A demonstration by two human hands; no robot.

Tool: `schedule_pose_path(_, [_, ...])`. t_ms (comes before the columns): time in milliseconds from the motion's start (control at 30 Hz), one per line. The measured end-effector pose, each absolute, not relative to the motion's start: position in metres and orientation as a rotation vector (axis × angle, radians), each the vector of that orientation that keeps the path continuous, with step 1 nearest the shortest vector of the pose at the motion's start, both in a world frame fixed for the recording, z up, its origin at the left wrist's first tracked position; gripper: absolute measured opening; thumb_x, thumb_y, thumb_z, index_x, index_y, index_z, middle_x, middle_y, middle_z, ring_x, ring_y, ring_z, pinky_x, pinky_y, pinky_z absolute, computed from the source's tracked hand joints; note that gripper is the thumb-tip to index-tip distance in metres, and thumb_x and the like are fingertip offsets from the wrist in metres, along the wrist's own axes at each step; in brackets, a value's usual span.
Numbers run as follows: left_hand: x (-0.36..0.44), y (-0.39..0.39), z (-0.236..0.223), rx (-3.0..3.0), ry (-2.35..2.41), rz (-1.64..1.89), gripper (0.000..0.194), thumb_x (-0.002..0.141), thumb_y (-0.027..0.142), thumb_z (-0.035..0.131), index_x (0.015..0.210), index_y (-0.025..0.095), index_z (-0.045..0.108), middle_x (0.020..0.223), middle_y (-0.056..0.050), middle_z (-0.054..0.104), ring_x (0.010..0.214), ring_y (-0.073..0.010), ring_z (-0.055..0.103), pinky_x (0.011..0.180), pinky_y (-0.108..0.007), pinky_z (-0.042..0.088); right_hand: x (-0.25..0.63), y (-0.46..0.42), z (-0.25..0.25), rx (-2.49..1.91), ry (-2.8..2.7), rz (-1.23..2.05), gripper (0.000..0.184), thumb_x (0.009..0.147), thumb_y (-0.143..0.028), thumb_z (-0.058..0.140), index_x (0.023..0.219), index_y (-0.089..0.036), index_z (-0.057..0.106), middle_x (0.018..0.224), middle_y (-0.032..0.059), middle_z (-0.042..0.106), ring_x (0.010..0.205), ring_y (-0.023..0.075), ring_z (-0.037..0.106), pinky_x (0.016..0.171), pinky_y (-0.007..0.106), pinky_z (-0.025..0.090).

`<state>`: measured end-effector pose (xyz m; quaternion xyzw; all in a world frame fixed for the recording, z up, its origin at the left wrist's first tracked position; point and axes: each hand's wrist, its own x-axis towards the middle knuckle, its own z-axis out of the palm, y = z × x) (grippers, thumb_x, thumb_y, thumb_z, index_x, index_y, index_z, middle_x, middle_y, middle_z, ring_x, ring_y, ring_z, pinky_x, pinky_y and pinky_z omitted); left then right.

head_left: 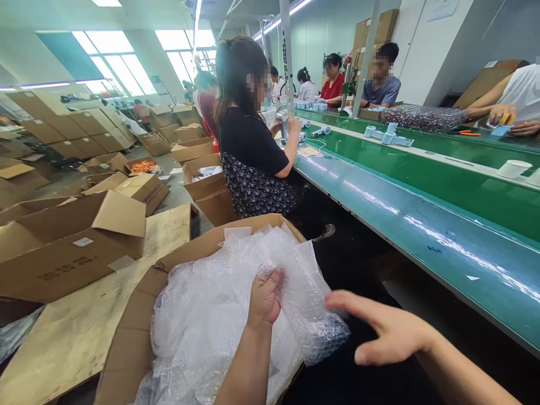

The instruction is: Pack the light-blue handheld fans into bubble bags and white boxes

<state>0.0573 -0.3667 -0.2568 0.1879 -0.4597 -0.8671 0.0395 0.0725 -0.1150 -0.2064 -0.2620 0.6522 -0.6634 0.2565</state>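
Note:
My left hand (265,298) is closed on a clear bubble wrap bag (310,306), thumb on top. The bag hangs to the right, past the edge of a large open cardboard box (126,332). A heap of more bubble wrap bags (206,304) fills this box. To the right of the held bag, my right hand (388,329) is stretched out, with thumb and fingers apart and nothing in it. Its fingertips are close to the bag's right side; whether they touch it I cannot tell.
A long workbench (405,225) with a green belt (464,191) runs along the right. A seated co-worker (257,135) is just ahead; others sit across. Open cartons (76,247) and a wooden board (84,320) lie left. White cups (513,169) and light-blue parts (390,135) stand on the line.

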Motion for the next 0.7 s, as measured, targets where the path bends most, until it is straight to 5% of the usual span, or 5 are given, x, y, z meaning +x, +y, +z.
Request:
schedule_pose_path(167, [0.091, -0.314, -0.246, 0.384, -1.917, -2.138, 0.035, 0.066, 0.036, 0.074, 0.086, 0.022, 0.05, 0.078, 0.001, 0.061, 0.07, -0.0145, 0.059, 0.066, -0.028, 0.048, 0.055, -0.121, -0.215, -0.101, 1.644, -2.188, 0.093, 0.055, -0.014, 0.083, 0.135, -0.027, 0.037, 0.117, 0.0073, 0.058, 0.104, 0.0206, 0.059, 0.083, 0.031, 0.049])
schedule_pose_path(333, [0.09, -0.307, -0.252, 0.17, -2.145, -1.932, 0.037, 0.076, 0.045, 0.063, 0.101, 0.022, 0.046, 0.073, -0.001, 0.06, 0.062, -0.0146, 0.058, 0.062, -0.028, 0.048, 0.051, -0.114, -0.213, 0.113, 1.995, -2.185, 0.051, 0.067, -0.04, 0.076, 0.108, -0.017, 0.055, 0.079, 0.0034, 0.063, 0.065, 0.0148, 0.058, 0.058, 0.024, 0.049])
schedule_pose_path(467, [0.025, -0.368, -0.274, 0.554, -2.42, -1.451, 0.03, 0.087, 0.044, 0.04, 0.101, 0.019, 0.049, 0.082, -0.005, 0.063, 0.072, -0.0173, 0.061, 0.069, -0.031, 0.047, 0.044, -0.068, -0.201, 0.363, 2.186, -2.197, 0.073, 0.061, -0.04, 0.081, 0.122, -0.023, 0.045, 0.079, 0.0029, 0.063, 0.06, 0.0167, 0.059, 0.049, 0.025, 0.048])
schedule_pose_path(567, [-0.021, -0.389, -0.299, 0.537, -2.595, -1.301, 0.031, 0.068, 0.041, 0.066, 0.087, 0.018, 0.058, 0.098, -0.012, 0.066, 0.102, -0.0285, 0.057, 0.087, -0.04, 0.041, 0.044, -0.056, -0.198, 0.274, 2.199, -2.026, 0.062, 0.064, -0.039, 0.079, 0.115, -0.022, 0.05, 0.076, 0.002, 0.062, 0.059, 0.0156, 0.058, 0.048, 0.023, 0.046])
schedule_pose_path(700, [-0.04, -0.373, -0.318, 0.432, -2.752, -1.283, 0.031, 0.047, 0.032, 0.08, 0.065, 0.019, 0.058, 0.08, -0.01, 0.068, 0.103, -0.0353, 0.053, 0.089, -0.046, 0.036, 0.052, -0.065, -0.202, 0.008, 1.989, -1.989, 0.031, 0.073, -0.041, 0.072, 0.086, -0.018, 0.056, 0.065, -0.0014, 0.055, 0.054, 0.0102, 0.051, 0.048, 0.019, 0.041])
